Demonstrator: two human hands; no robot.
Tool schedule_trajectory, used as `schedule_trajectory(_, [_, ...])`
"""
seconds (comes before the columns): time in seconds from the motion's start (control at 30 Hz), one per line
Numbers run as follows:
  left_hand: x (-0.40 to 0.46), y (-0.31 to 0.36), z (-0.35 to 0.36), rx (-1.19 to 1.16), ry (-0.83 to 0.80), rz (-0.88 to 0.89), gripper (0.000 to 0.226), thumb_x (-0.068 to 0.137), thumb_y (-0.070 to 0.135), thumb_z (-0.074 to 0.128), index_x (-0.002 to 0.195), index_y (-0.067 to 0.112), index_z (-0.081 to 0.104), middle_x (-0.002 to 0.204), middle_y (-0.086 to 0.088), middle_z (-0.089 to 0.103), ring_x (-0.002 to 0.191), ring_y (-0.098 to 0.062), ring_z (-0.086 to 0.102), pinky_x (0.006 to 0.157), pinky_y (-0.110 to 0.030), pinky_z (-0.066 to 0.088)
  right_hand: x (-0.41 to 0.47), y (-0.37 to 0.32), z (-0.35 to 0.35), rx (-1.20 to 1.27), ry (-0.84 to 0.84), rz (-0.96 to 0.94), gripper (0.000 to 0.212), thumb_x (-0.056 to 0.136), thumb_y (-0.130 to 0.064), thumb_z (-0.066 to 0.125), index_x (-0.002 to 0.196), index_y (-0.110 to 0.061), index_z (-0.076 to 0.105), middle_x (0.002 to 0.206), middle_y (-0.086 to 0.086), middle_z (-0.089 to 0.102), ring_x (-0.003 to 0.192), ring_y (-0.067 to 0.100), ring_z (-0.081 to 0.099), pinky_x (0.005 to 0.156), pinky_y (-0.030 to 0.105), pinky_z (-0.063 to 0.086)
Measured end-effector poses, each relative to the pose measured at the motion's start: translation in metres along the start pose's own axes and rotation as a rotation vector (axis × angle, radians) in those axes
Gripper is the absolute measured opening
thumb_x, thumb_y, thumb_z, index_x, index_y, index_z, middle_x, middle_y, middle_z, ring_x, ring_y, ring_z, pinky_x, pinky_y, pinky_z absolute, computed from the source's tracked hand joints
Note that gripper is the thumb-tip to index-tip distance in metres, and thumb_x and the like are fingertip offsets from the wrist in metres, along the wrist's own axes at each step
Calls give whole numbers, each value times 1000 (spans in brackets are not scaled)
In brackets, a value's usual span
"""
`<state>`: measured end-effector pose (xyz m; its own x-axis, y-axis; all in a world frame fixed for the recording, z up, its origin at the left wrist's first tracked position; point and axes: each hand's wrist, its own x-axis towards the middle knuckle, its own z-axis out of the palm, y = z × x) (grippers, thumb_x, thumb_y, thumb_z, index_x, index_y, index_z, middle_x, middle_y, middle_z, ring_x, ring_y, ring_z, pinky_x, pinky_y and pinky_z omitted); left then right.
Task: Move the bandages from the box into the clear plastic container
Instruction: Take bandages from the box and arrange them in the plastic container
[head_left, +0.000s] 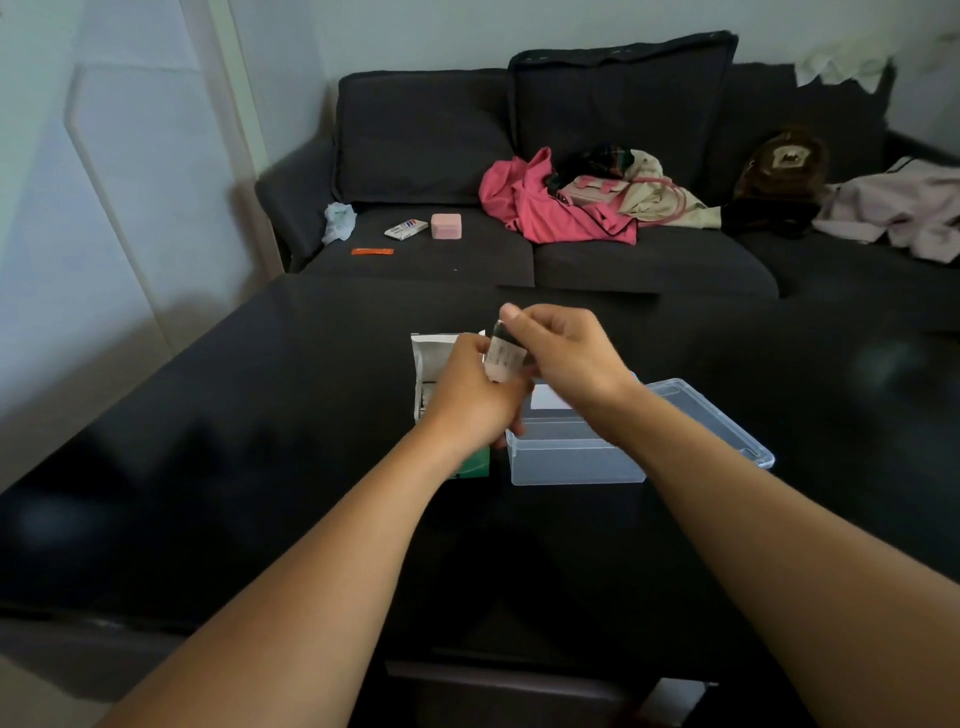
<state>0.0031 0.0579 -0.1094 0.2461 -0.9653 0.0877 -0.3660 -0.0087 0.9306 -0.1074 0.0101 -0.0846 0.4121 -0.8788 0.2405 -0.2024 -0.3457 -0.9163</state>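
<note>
On the dark table (260, 467), an open white-and-green bandage box (428, 358) stands just beside the clear plastic container (571, 460), at its 9 o'clock. The container's lid (727, 421) lies open toward 3 o'clock. Above the gap between them, the right hand (563, 353) pinches a small stack of bandages (503, 358) between thumb and curled fingers. The left hand (467, 384) meets the stack from 8 o'clock, its fingers curled against it; it seems to grip the bandages too, though the blur leaves that unsure. More bandages show inside the box. At 12 o'clock, a dark sofa (415, 135) carries a pink garment (540, 208) and a small pink case (446, 226).
</note>
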Motion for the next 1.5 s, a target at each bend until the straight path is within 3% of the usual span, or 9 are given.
schedule_trajectory(0.23, [-4,-3,3,36,20,65,39,90,5,68,115,19,42,89,-7,60,59,-15,59,36,-14,37,-2,18,-24,120,-346,172,27,92,-14,69,116,-1,69,98,15,68,86,24,55,75,35,40])
schedule_trajectory(0.53, [-6,0,-7,-75,-29,58,40,94,6,66,120,21,41,92,-7,71,60,-24,72,42,-33,55,-1,9,-20,88,-220,23,18,90,-6,70,105,3,70,95,19,75,71,14,66,62,21,53])
schedule_trajectory(0.67, [-13,2,-23,22,-107,18,50,85,16,81,121,24,48,88,-7,74,64,-21,75,46,-29,53,9,14,-44,282,-75,215,12,92,-6,67,103,-2,69,93,14,76,77,14,71,67,21,57])
schedule_trajectory(0.8, [-16,1,-44,334,-154,69,15,88,25,78,97,19,67,60,-3,70,43,-10,61,38,-22,42,18,44,-66,-63,-103,508,13,89,-7,70,101,-2,67,101,18,75,82,17,70,74,28,60])
schedule_trajectory(0.97, [-20,-2,-31,525,-496,-153,20,95,24,69,112,15,65,88,-5,76,49,-8,63,40,-20,44,37,57,-33,-420,-254,616,21,86,-13,76,101,-2,67,95,12,74,80,19,69,76,30,57])
schedule_trajectory(1.1, [-19,-8,-13,487,-577,-332,18,102,25,57,111,11,53,98,-9,74,52,-12,65,43,-22,48,48,73,-9,-632,-378,698,30,85,-26,79,102,-7,64,88,7,66,78,18,60,78,31,49])
schedule_trajectory(1.27, [-17,-15,-6,421,-599,-341,37,104,21,52,139,16,43,106,-10,72,55,-13,67,44,-23,50,52,91,2,-790,-401,616,49,80,-39,81,115,-10,64,99,6,64,93,22,62,83,35,49])
schedule_trajectory(1.43, [-15,-16,-2,450,-624,-318,34,102,21,51,137,19,46,111,-15,71,60,-14,62,48,-24,53,47,90,7,-902,-392,537,48,83,-34,79,118,-5,65,104,9,65,92,21,61,82,31,50])
schedule_trajectory(1.5, [-15,-16,-3,449,-619,-316,34,102,21,52,135,19,47,108,-15,71,60,-14,61,48,-24,53,45,87,7,-870,-365,559,46,84,-29,79,117,-4,60,98,8,61,80,19,60,70,26,48])
